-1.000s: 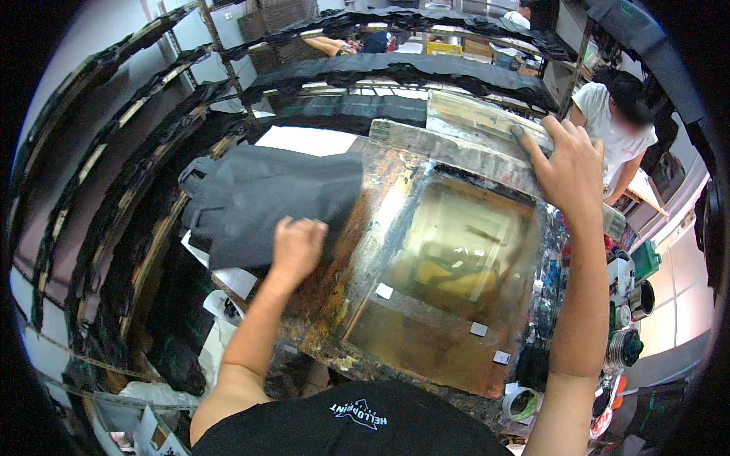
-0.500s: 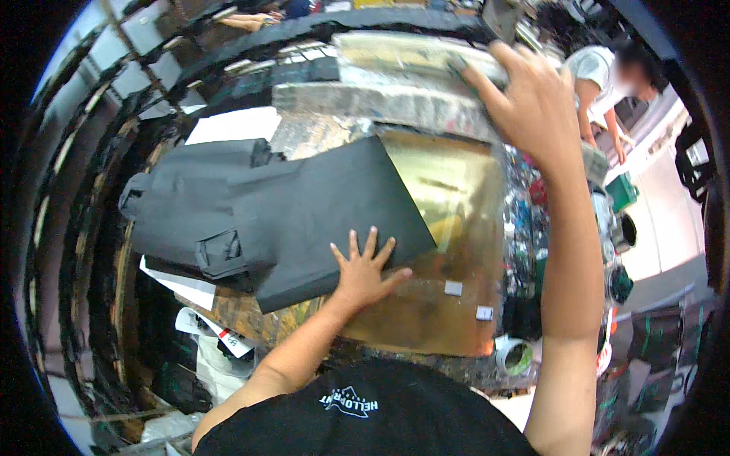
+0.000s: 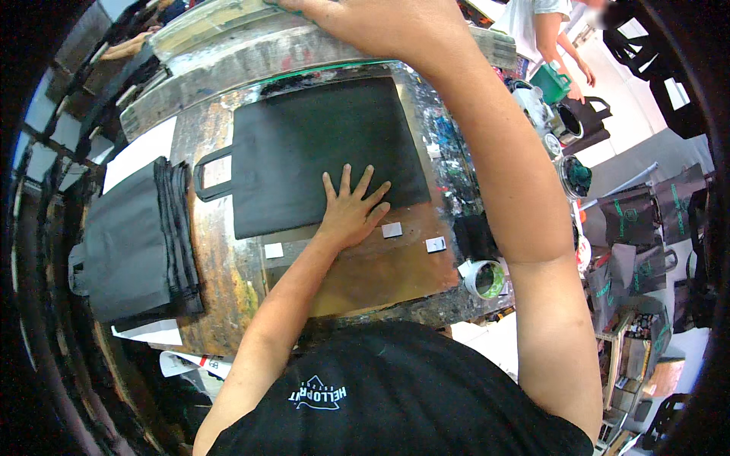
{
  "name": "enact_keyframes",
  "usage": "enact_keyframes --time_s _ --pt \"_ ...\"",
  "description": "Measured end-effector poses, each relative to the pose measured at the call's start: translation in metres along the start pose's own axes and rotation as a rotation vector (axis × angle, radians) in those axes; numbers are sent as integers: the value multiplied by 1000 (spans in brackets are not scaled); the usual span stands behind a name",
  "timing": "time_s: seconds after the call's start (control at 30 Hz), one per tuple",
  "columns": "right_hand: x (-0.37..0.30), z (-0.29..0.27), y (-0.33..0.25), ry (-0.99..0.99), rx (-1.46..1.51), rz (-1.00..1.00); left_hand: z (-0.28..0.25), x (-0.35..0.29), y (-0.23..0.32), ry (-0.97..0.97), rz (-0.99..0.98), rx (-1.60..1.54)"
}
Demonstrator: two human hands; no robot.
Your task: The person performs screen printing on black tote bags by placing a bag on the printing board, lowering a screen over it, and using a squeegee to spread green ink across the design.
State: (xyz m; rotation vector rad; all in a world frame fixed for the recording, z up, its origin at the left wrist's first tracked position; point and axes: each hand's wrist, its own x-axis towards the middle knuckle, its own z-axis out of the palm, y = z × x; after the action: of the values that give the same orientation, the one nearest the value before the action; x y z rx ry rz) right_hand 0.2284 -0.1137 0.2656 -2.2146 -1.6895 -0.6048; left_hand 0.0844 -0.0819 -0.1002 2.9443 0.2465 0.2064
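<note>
A black tote bag (image 3: 304, 129) lies flat on a brownish, glossy board (image 3: 357, 277), its handle loop toward the left. My left hand (image 3: 351, 209) rests on the bag's near part with the fingers spread. At the top edge, my right hand (image 3: 395, 26) grips a long, stained wooden frame (image 3: 228, 64) beyond the bag; most of its fingers are cut off by the picture edge. Small white squares (image 3: 391, 229) are stuck on the board close to my left hand. To the left lies a stack of black bags (image 3: 129, 243) over white sheets.
An open tub with green residue (image 3: 487, 280) stands at the board's near right corner. Paint-stained cans (image 3: 564, 121) and a green container (image 3: 549, 82) line the right side. Another person (image 3: 551, 34) stands at the far right. Printed black bags (image 3: 631, 216) lie farther right.
The tote bag, earlier skewed across the pile and board, now lies straight on the board, apart from the stack. My left hand stays spread on it. The view has shifted.
</note>
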Motion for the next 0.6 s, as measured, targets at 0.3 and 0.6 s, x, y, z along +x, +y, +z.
enact_keyframes --time_s 0.3,0.6 --pt "-5 7 -2 121 -50 45 11 -8 39 93 6 -74" --pt "-6 8 -7 82 -15 78 5 -18 55 106 -39 -82"
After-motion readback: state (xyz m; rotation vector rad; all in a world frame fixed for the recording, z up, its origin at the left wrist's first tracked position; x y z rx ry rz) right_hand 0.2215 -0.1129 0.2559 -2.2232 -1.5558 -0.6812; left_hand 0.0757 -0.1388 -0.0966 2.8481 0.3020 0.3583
